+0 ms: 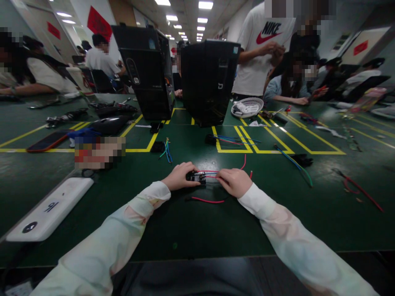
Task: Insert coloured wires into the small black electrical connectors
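Observation:
My left hand (182, 176) grips a small black connector block (197, 177) from its left side, thumb below and fingers above. Red and blue wires (211, 174) run out of the block's right side. Those wires pass into my right hand (235, 181), whose thumb and fingers are pinched round them; red ends stick out beyond it. On the table just below the hands lies a short red wire (207, 200) with a dark end. Fingers cover part of the block, so its full shape is hidden.
Two black computer towers (148, 74) stand at the back. Bundles of wires with black blocks (158, 146) lie beyond my hands, and a red wire (364, 191) lies right. A white power bank (51, 209) is at left, a white basket (247, 107) at back right. Other people sit or stand around.

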### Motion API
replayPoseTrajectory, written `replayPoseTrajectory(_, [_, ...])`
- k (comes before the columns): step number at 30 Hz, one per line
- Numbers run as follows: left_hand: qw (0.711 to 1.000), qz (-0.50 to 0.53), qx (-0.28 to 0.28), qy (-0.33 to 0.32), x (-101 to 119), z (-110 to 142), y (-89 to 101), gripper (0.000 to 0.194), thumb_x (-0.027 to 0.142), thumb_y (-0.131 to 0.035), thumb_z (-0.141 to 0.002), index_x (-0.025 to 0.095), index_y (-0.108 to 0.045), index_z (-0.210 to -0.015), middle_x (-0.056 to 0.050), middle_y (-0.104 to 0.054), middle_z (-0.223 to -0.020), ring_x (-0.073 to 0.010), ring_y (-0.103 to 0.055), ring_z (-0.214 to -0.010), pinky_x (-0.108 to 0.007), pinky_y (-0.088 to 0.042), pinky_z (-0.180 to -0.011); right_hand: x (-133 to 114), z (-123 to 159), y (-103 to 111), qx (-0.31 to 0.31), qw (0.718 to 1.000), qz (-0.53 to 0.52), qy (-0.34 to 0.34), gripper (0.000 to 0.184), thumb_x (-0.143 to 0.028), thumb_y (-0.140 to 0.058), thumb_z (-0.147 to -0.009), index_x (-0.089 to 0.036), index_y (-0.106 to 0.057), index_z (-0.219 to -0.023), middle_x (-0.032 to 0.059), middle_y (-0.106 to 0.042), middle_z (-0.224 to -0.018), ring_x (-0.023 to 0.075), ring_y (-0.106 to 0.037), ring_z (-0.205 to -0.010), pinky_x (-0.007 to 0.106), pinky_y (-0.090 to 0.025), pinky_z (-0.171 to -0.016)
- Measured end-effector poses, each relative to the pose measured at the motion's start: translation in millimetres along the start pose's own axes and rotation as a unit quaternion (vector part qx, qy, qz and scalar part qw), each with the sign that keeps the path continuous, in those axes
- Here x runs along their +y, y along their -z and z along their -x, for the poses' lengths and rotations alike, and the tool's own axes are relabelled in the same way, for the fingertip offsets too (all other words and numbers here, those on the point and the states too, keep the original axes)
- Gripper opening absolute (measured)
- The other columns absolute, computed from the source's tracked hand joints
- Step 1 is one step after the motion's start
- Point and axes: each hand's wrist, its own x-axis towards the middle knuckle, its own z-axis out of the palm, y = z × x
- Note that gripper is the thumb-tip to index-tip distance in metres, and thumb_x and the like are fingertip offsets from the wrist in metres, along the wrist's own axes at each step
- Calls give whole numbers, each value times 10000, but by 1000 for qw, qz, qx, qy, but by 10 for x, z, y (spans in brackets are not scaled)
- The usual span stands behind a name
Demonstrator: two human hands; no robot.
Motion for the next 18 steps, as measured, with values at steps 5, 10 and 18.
replayPoseTrajectory(5, [1000, -2, 0, 0, -1, -1, -1, 409, 520, -604, -708, 223, -557, -986, -28, -545, -1007, -217, -486, -941, -330, -350, -790, -12, -4, 9, 15, 999, -8, -35, 287, -313, -323, -923, -187, -578, -882, 48, -635, -847, 134, -558, -737, 236, -317, -629])
replayPoseTrajectory(10, [1000, -4, -1, -3, -9, -1, -4, 416, 518, -608, -707, 227, -557, -1000, -27, -545, -1005, -217, -488, -936, -329, -349, -792, -3, 4, 16, -14, 1000, -10, 14, 242, -304, -365, -902, -193, -574, -853, 32, -636, -811, 128, -550, -693, 237, -311, -623])
replayPoseTrajectory(18, [1000, 1, 3, -4, -3, -3, -3, 409, 509, -617, -700, 222, -564, -987, -25, -545, -1004, -215, -483, -939, -324, -348, -795, 15, 4, -21, -11, 1000, -11, -25, 223, -307, -367, -907, -199, -558, -864, 27, -635, -852, 124, -566, -735, 224, -308, -602])
